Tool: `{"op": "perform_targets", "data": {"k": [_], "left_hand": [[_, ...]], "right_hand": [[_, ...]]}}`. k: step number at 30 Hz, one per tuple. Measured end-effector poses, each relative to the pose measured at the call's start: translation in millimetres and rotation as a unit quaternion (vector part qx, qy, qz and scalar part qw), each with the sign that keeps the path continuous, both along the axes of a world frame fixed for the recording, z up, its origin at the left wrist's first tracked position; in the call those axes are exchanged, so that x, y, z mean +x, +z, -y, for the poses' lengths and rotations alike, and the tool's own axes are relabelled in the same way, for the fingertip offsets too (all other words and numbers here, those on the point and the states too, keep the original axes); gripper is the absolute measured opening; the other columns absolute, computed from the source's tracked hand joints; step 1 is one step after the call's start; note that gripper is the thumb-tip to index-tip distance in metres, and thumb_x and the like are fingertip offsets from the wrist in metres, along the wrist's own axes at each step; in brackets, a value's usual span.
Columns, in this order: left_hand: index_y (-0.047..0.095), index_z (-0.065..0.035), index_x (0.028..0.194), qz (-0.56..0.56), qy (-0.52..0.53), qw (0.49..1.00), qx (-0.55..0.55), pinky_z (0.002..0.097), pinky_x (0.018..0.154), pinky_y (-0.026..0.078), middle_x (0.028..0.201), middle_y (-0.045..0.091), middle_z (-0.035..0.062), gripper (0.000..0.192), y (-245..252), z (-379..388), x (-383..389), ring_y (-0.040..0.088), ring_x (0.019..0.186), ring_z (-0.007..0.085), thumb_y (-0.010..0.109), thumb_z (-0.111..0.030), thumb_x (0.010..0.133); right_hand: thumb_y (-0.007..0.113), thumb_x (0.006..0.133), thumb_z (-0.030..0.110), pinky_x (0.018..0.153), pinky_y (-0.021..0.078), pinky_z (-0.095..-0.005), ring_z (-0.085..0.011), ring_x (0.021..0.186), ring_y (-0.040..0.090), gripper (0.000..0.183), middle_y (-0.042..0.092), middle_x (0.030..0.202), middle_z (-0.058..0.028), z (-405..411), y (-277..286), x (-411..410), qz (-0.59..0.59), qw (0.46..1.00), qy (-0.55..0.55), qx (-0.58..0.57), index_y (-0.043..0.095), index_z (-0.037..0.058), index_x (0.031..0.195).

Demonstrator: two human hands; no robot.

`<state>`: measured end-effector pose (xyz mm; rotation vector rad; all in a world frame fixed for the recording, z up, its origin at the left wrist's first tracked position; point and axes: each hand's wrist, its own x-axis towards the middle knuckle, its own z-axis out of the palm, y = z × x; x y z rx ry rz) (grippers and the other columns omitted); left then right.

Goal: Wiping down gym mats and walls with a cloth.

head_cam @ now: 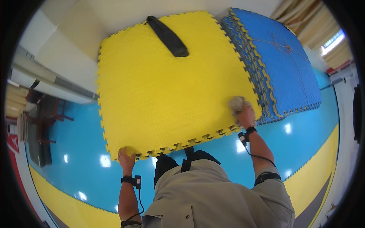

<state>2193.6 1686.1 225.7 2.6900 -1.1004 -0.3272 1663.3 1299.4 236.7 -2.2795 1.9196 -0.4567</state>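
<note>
A yellow interlocking foam mat [171, 91] with toothed edges spreads out before me, on top of a stack. Near its front right corner my right hand [246, 115] presses a greyish crumpled cloth [236, 105] onto the surface. At the front left corner my left hand [126, 158] rests on the mat's edge, fingers over the top and no object in it. Toward the far edge lies a long black fabric item [168, 37], perhaps a folded bag.
A stack of blue mats [285, 65], tied with string [288, 49], stands close at the right. Dark wooden chairs [50, 111] are at the left, by a white appliance [54, 82]. Beige curtains [305, 21] hang at the upper right. The glossy blue floor [82, 134] surrounds the stacks.
</note>
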Motion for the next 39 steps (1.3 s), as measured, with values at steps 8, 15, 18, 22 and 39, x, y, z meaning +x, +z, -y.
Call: {"op": "perform_targets", "data": {"k": [8,15,18,22,39], "left_hand": [[0.055,-0.0050,0.131,0.003,0.035,0.999,-0.026,0.0488,0.102,0.045,0.138,0.047,0.0253,0.074,-7,0,-7,0.044,0.128,0.0436,0.085,-0.029,0.068],[0.055,-0.0068,0.134,0.003,0.028,0.999,-0.026,0.0500,0.103,0.045,0.139,0.047,0.0271,0.079,2,-15,-1,0.044,0.129,0.0477,0.085,-0.035,0.066],[0.054,-0.0103,0.137,-0.024,0.009,1.000,-0.009,0.0507,0.105,0.044,0.144,0.044,0.0286,0.083,0,-22,2,0.042,0.133,0.0488,0.086,-0.038,0.065],[0.057,-0.0110,0.131,-0.055,-0.009,0.998,-0.038,0.0498,0.105,0.045,0.144,0.043,0.0256,0.079,10,-12,-2,0.042,0.133,0.0467,0.089,-0.033,0.062],[0.060,-0.0037,0.123,-0.244,-0.140,0.952,-0.119,0.0443,0.094,0.050,0.119,0.061,0.0143,0.051,9,-51,87,0.054,0.116,0.0344,0.075,-0.025,0.079]], "right_hand": [[0.065,0.080,0.025,0.090,0.0511,-0.0503,-0.0418,0.108,0.061,0.044,0.064,0.116,-0.0236,63,-6,9,-0.056,0.992,-0.081,0.080,0.059,0.0015,0.118],[0.065,0.083,0.022,0.091,0.0490,-0.0495,-0.0419,0.109,0.057,0.042,0.059,0.118,-0.0226,73,-13,177,-0.071,0.992,0.092,0.054,0.058,0.0048,0.120],[0.064,0.083,0.020,0.094,0.0471,-0.0506,-0.0438,0.113,0.054,0.042,0.055,0.123,-0.0242,50,-9,266,-0.022,0.984,0.164,0.072,0.056,0.0055,0.122],[0.065,0.082,0.020,0.092,0.0463,-0.0528,-0.0453,0.111,0.054,0.043,0.054,0.120,-0.0243,15,-9,362,-0.061,0.969,0.237,0.026,0.056,0.0060,0.122],[0.071,0.070,0.014,0.091,0.0421,-0.0545,-0.0463,0.105,0.048,0.064,0.052,0.110,-0.0257,-217,9,478,-0.092,0.872,0.475,0.073,0.055,0.0039,0.131]]}}
